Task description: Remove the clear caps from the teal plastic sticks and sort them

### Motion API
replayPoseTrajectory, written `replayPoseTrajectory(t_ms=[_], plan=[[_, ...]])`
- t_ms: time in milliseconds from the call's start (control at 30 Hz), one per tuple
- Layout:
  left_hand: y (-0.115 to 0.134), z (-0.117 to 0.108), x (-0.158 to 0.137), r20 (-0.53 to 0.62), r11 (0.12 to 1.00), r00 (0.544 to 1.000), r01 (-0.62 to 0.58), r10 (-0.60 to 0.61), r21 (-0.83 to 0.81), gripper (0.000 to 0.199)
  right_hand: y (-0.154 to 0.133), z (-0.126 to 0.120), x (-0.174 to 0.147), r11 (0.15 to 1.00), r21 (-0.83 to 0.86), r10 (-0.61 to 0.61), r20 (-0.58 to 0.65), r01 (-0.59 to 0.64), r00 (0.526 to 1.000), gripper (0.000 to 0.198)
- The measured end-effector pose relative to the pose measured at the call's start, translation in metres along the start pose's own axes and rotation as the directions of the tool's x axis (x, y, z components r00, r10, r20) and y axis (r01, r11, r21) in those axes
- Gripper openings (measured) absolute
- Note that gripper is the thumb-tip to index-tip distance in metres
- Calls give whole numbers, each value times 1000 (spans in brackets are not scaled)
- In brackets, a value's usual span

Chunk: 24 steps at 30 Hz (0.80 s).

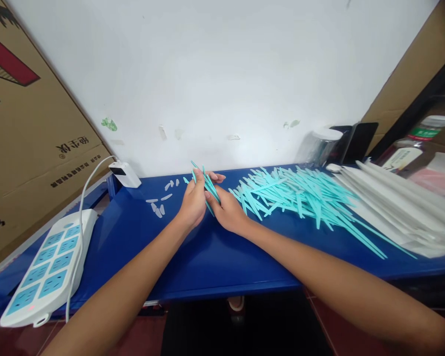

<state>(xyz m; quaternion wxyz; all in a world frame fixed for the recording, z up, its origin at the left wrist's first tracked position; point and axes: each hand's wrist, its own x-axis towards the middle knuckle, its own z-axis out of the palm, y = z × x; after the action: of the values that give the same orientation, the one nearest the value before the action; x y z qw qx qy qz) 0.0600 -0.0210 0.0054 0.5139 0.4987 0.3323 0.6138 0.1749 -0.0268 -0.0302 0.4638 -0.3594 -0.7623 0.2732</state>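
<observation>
Several thin turquoise plastic sticks (209, 186) with tapered ends are bunched between my two hands above the blue table (222, 262). My left hand (193, 203) is closed around the bunch from the left, thumb up along the sticks. From the right, my right hand (228, 210) grips the same sticks, its thumb against their lower part; some of its fingers are hidden behind them. A large loose heap of the same turquoise sticks (296, 193) lies just right of my hands. To the left are several small translucent slivers (156, 209) on the table.
A white power strip (52, 267) and a white plug-in device (125, 174) with a cable stand at left by a cardboard box (33, 133). White plastic bags (396, 207), a clear jar (321, 148), a dark phone-like slab (359, 143) and a bottle (408, 151) are at right.
</observation>
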Motion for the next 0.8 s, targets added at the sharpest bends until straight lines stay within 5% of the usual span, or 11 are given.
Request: replayPoseTrajectory(t_ms=[300, 533, 800], plan=[[5, 4, -2, 31, 996, 998, 52, -50, -72, 56, -1, 3, -2, 1000, -3, -3, -48, 3, 999, 26], [4, 5, -3, 1, 992, 994, 108, -108, -72, 58, -13, -5, 0, 932, -336, 146, -5, -139, 989, 35], [2, 2, -3, 102, 992, 988, 119, -116, -28, 70, -11, -10, 4, 914, -401, 85, 30, -66, 996, 32]])
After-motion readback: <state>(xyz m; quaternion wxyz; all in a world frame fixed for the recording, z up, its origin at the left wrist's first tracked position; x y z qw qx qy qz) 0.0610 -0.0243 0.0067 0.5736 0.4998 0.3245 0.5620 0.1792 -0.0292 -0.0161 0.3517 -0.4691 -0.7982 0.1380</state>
